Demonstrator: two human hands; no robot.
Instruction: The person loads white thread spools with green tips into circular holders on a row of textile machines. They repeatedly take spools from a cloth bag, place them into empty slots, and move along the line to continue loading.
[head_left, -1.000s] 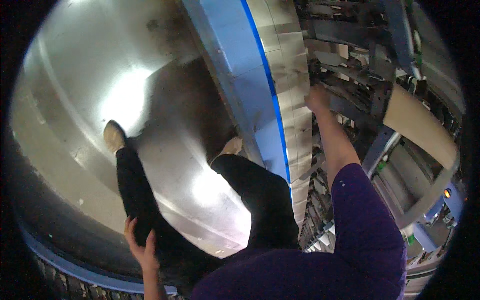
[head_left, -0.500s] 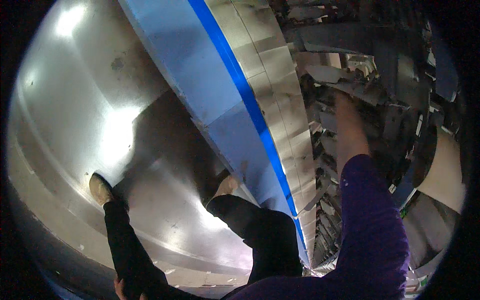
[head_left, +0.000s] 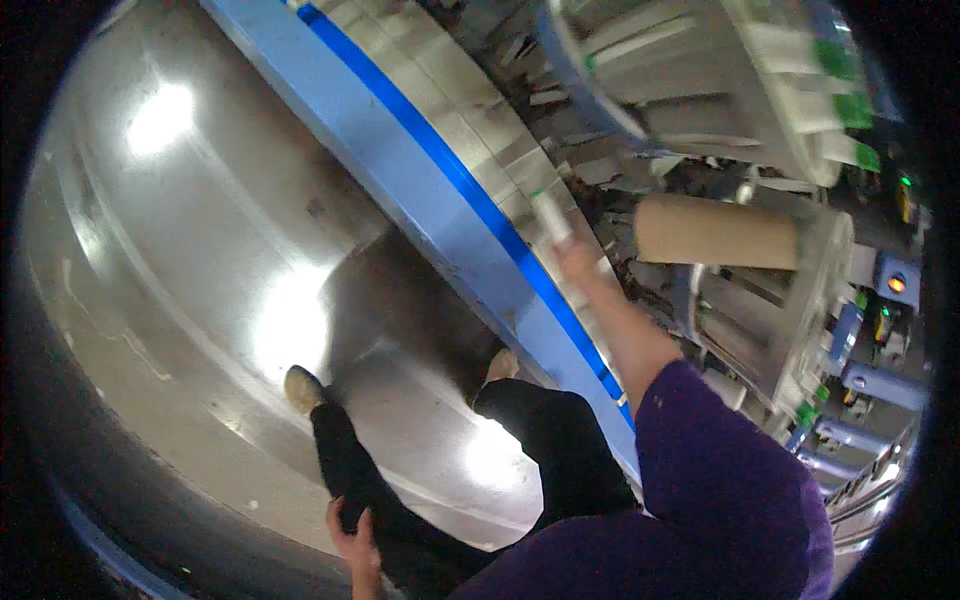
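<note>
My right hand (head_left: 580,262), blurred by motion, is over the pale machine ledge (head_left: 500,150). It is closed on a slim white piece with a green tip (head_left: 549,214); its exact kind is too smeared to tell. A tan cylinder (head_left: 715,233), like a cardboard tube, lies just right of that hand. Low beside my black-trousered leg hangs my left hand (head_left: 352,540), its fingers apart and holding nothing.
A long light-blue machine side (head_left: 430,215) with a bright blue strip (head_left: 460,185) runs diagonally across. On the right are pale frames (head_left: 740,330), green-marked parts (head_left: 850,100) and an orange lamp (head_left: 897,284). My shoes stand on the shiny floor (head_left: 230,250).
My right hand has come out of the dark machine area to above the ledge, the white piece now showing in it. The view has turned, and more of my left hand shows.
</note>
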